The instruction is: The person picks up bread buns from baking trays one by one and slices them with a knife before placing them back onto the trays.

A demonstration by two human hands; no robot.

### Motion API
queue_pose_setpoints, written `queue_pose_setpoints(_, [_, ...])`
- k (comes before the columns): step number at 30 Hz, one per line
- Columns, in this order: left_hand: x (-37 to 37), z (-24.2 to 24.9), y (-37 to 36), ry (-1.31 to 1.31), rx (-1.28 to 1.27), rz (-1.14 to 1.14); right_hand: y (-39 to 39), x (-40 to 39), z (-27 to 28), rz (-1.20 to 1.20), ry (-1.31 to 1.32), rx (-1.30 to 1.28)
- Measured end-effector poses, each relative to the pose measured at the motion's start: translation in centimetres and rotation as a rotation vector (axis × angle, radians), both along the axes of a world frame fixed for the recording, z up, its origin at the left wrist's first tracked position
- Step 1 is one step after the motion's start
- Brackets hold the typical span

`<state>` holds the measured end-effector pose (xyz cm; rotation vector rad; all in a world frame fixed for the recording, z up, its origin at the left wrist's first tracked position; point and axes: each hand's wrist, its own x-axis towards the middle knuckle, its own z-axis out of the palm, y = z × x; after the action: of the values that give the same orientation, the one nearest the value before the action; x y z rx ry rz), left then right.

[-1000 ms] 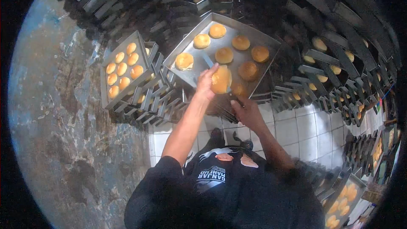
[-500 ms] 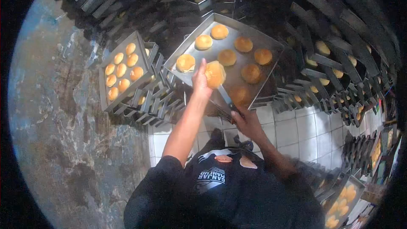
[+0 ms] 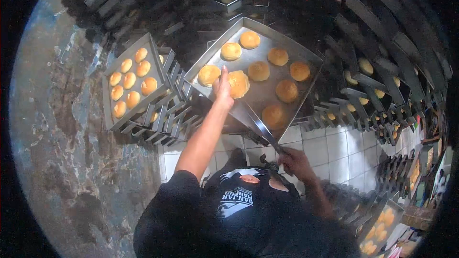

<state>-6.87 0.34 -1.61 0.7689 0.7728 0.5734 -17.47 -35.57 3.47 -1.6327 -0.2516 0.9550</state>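
Observation:
A metal tray [image 3: 251, 59] with several round golden buns is in front of me. My left hand [image 3: 223, 90] holds one bun [image 3: 238, 84] at the tray's near left side, thumb up along its edge. The fingers beneath it are hidden. My right hand [image 3: 295, 163] grips the dark handle of a long knife [image 3: 262, 128]. The blade points up and left over the near part of the tray, its tip just below the held bun and apart from it.
To the left, another tray of buns [image 3: 111, 107] tops a stack of trays beside a worn wall [image 3: 71, 162]. Stacked trays [image 3: 377, 74] with buns rise at the right. A further bun tray [image 3: 399, 220] is at the lower right, and white floor tiles [image 3: 342, 155] show below.
My right hand has drawn back down and right with the knife, baring more of its blade. My left hand and its bun have shifted slightly left.

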Motion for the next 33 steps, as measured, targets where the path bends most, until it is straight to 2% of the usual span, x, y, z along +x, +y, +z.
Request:
queue_pose_setpoints(2, [-0.7, 0.1, 1.0, 0.182, 0.063, -0.196, -3.4, -0.9, 0.3, -0.107, 0.088, -0.174])
queue_pose_setpoints(3, [-0.7, -0.8, 1.7, 0.313, 0.297, -0.200, -4.3, -1.6, 0.1, -0.104, 0.090, -0.190])
queue_pose_setpoints(4, [-1.1, -0.3, 1.6, 0.310, 0.284, -0.201, -5.0, -2.0, 0.0, -0.215, 0.026, -0.153])
queue_pose_setpoints(5, [-1.6, 0.2, 1.6, 0.215, 0.475, -0.107, -5.1, -2.0, -0.1, -0.326, -0.041, -0.112])
queue_pose_setpoints(6, [-2.1, 0.4, 1.6, 0.123, 0.663, -0.012, -5.1, -1.8, -0.2, -0.326, -0.042, -0.122])
queue_pose_setpoints(7, [-2.7, -0.4, 2.2, -0.021, 0.662, 0.005, -5.1, -1.9, -0.3, -0.367, -0.014, -0.109])
queue_pose_setpoints(9, [-5.2, 1.1, 2.0, 0.044, 0.725, 0.032, -3.4, -2.3, 0.5, -0.530, -0.029, -0.080])
queue_pose_setpoints(10, [-6.8, 1.8, 1.3, 0.117, 0.797, 0.061, -2.5, -2.4, 1.0, -0.525, -0.036, -0.089])
queue_pose_setpoints(13, [-11.2, 1.5, -1.0, 0.114, 0.644, 0.050, -0.2, -1.8, 2.7, -0.525, -0.027, -0.043])
queue_pose_setpoints(16, [-13.5, -1.5, -3.1, 0.178, 0.693, 0.049, 0.2, -0.7, 3.4, -0.518, 0.051, -0.024])
queue_pose_setpoints(17, [-13.3, -2.5, -3.7, 0.106, 0.567, 0.071, 0.0, 0.1, 3.0, -0.481, 0.052, -0.021])
queue_pose_setpoints(18, [-13.0, -1.8, -4.7, 0.215, 0.474, 0.110, -0.5, 0.9, 2.4, -0.428, 0.004, 0.037])
queue_pose_setpoints(20, [-12.0, 0.0, -6.1, 0.375, 0.297, -0.003, -1.0, 2.8, 2.3, -0.326, -0.036, 0.102])
queue_pose_setpoints(22, [-10.2, -1.1, -6.8, 0.507, 0.404, -0.021, -1.2, 4.9, 3.0, -0.309, 0.022, 0.006])
queue_pose_setpoints(23, [-9.1, -3.0, -7.4, 0.428, 0.351, 0.082, -2.4, 6.1, 2.7, -0.241, 0.029, 0.010])
queue_pose_setpoints(26, [-7.0, -5.6, -8.0, 0.568, 0.248, 0.160, -6.0, 9.5, -1.7, -0.026, -0.690, 0.024])
queue_pose_setpoints(28, [-6.8, -4.5, -8.0, 0.582, 0.193, 0.271, -7.3, 11.8, -3.9, 0.101, -1.183, 0.065])
queue_pose_setpoints(29, [-6.0, -6.2, -8.2, 0.515, 0.152, 0.399, -7.3, 13.0, -4.3, 0.176, -1.441, 0.095])
queue_pose_setpoints(30, [-6.8, -5.8, -8.6, 0.553, 0.192, 0.360, -7.7, 12.8, -2.8, 0.188, -1.269, 0.132])
queue_pose_setpoints(32, [-8.4, -4.1, -10.8, 0.418, 0.075, 0.491, -8.2, 13.3, 0.8, 0.259, -1.112, 0.182])
queue_pose_setpoints(33, [-10.0, -3.7, -11.3, 0.406, 0.057, 0.550, -7.9, 13.6, 2.3, 0.141, -0.577, 0.094])
